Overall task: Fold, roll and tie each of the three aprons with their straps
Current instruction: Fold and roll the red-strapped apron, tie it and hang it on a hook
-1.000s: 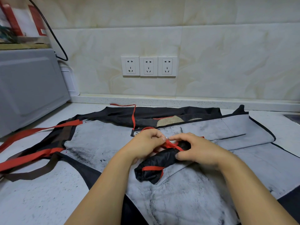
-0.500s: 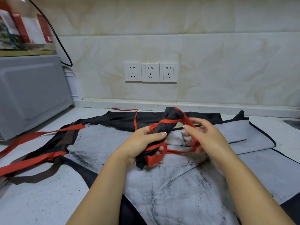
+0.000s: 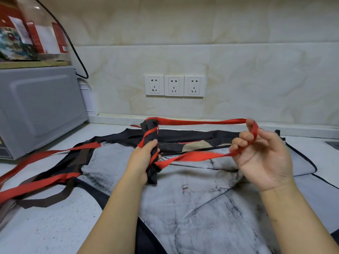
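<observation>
My left grip (image 3: 145,158) clasps the rolled apron (image 3: 151,129) upright; its red strap (image 3: 198,122) stretches sideways to my right grip (image 3: 260,156), which pinches it.

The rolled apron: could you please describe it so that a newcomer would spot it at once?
Look below the three wall sockets to the counter, where aprons lie spread flat. The left hand holds the rolled apron upright above them. It alone is a tight dark roll, wound with a red strap.
</observation>
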{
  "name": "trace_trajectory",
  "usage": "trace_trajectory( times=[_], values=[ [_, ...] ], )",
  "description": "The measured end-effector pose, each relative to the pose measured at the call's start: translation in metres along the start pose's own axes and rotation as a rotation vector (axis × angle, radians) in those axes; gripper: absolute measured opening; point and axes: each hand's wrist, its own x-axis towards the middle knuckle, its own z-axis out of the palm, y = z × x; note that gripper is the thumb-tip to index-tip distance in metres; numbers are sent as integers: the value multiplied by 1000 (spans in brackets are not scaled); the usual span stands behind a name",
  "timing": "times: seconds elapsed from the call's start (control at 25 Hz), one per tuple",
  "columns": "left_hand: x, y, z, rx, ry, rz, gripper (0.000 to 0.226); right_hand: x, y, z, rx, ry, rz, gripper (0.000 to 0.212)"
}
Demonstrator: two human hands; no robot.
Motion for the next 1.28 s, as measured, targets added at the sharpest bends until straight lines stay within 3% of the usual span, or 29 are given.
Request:
trace_trajectory(
  times=[0.12, 0.2, 0.24, 0.28, 0.36, 0.44, 0.52, 0.76, 0.84, 0.92, 1.0, 1.16, 1.28],
  values=[
    [7, -13, -6, 724, 132, 187, 58, 3, 1, -1, -1, 105, -52, 24],
    [-3, -11, 1, 1058, 281, 459, 78, 5, 5, 1, -31, 133, -40, 25],
    [-13, -7, 8, 1014, 268, 632, 72, 5, 8, 2, -48, 134, -24, 25],
    [-26, -2, 18, 857, 118, 719, 62, 5, 12, 4, -67, 131, -9, 25],
    [-52, -6, 40, 638, -369, 613, 55, 5, 20, 8, -108, 115, 11, 26],
    [-63, -25, 53, 825, -626, 565, 61, 4, 29, 10, -259, 138, 6, 27],
    [-60, -35, 57, 917, -627, 544, 60, 3, 37, 10, -574, 214, -58, 27],
    [-62, -38, 61, 615, -747, 324, 55, 3, 60, 9, -1070, 307, -231, 26],
    [-68, -40, 66, 580, -730, 268, 39, 3, 67, 8, -1031, 231, -163, 32],
    [-73, -31, 66, 550, -688, 209, 21, 0, 68, 10, -815, 213, -19, 34],
    [-72, -4, 65, 569, -682, 168, 23, 5, 62, 22, -637, 220, 107, 36],
    [-63, 75, 61, 648, -662, 182, 26, 45, 38, 73, -721, 162, 143, 36],
    [-55, 146, 51, 720, -531, 247, 24, 77, 25, 125, -913, 188, 152, 37]
  ],
)
